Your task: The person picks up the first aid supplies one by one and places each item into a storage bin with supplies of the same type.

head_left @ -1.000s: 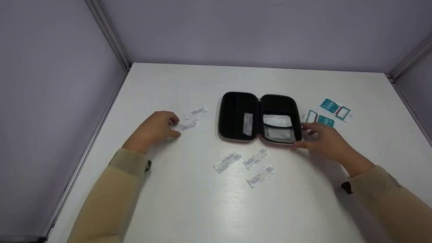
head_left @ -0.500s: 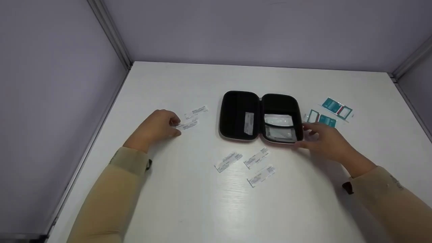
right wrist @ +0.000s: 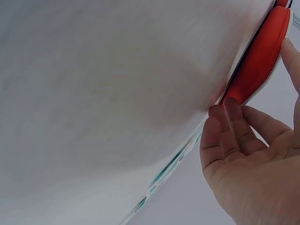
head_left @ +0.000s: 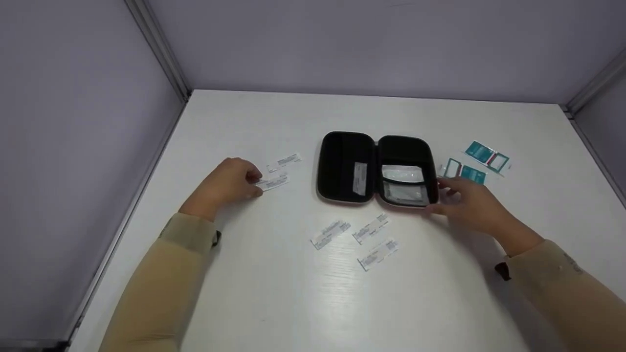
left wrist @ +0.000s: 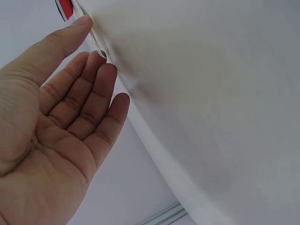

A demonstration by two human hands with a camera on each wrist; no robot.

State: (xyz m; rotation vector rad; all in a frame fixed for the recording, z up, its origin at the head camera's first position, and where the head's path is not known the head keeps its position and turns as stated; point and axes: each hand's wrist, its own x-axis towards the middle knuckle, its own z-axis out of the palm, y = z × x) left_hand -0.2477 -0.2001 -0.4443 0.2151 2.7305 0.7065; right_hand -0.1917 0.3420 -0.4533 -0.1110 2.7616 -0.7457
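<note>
My left hand (head_left: pixel 226 183) is low over the left side of the table, thumb and fingertips pinching the near end of a white wrapped adhesive bandage (head_left: pixel 275 182). In the left wrist view the left hand (left wrist: pixel 65 112) has its thumb and forefinger at the packet's thin edge. A zip case (head_left: pixel 346 166), black inside and red outside, lies unfolded. My right hand (head_left: pixel 472 204) holds its right front corner. In the right wrist view the right hand's thumb (right wrist: pixel 291 61) is on the zipped rim and its fingers meet the red shell (right wrist: pixel 265 51).
Another bandage packet (head_left: pixel 284 162) lies just beyond the left hand. Several more packets (head_left: pixel 330 234) are in front of the case. One packet (head_left: pixel 360 179) is inside its left half, clear packets (head_left: pixel 403 174) in its right pocket. Two teal packets (head_left: pixel 487 157) lie right of the case.
The bandage packet at my left fingertips has shifted slightly to the right and turned a little. The case and the right hand stay put.
</note>
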